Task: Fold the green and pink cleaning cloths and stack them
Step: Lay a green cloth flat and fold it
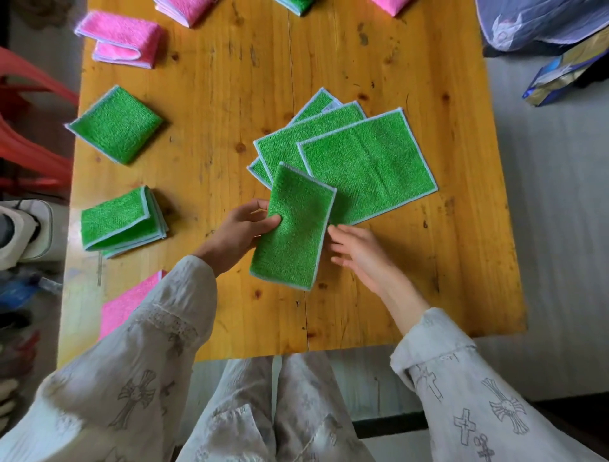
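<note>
A green cloth (291,227), folded into a long strip, lies at the middle of the wooden table (230,99). My left hand (240,231) pinches its left edge, thumb on top. My right hand (359,254) hovers with straight fingers just right of the strip, fingertips near its right edge. Behind the strip, several unfolded green cloths (365,165) lie fanned out. At the left sit a folded green cloth (117,125) and a stack of folded green cloths (122,222). Folded pink cloths (123,39) lie at the far left corner.
Another pink cloth (127,305) shows at the near left, partly under my left sleeve. More pink cloths (188,8) and a green cloth (296,4) lie along the far edge. Red plastic chairs (29,132) stand left of the table, bags (543,23) at the right.
</note>
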Demonstrator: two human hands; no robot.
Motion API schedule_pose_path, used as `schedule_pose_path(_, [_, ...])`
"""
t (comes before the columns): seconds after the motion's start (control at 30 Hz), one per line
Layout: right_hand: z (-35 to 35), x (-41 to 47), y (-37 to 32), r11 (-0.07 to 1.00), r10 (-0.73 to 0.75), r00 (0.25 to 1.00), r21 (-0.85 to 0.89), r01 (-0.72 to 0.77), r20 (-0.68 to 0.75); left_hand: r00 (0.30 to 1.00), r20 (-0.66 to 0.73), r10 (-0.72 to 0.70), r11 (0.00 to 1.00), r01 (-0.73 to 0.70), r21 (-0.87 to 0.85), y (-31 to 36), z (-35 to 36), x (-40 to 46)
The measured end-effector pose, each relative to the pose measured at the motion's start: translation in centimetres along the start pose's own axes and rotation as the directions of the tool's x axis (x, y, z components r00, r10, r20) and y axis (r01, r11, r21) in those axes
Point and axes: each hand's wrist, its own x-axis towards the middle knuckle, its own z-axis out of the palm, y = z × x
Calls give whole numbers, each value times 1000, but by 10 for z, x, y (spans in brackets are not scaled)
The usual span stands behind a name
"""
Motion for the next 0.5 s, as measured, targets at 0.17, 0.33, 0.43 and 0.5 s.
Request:
schedule_pose_path(0.17, [11, 5, -4, 981, 149, 976, 98, -165, 158, 999, 23, -32, 996, 34, -81, 3, -10, -3])
schedule_pose_path(0.33, [14, 8, -3, 996, 73, 996, 55, -77, 56, 992, -116, -46, 985, 64, 162, 3, -17, -6])
schedule_pose_path(0.43, [17, 5, -3, 982, -24, 999, -184, 30, 34, 990, -142, -18, 943, 64, 325, 0, -17, -6])
schedule_pose_path(0.5, [18, 5, -4, 949, -80, 996, -304, 86, 30, 990, -142, -3, 910, 61, 409, -2, -17, -6])
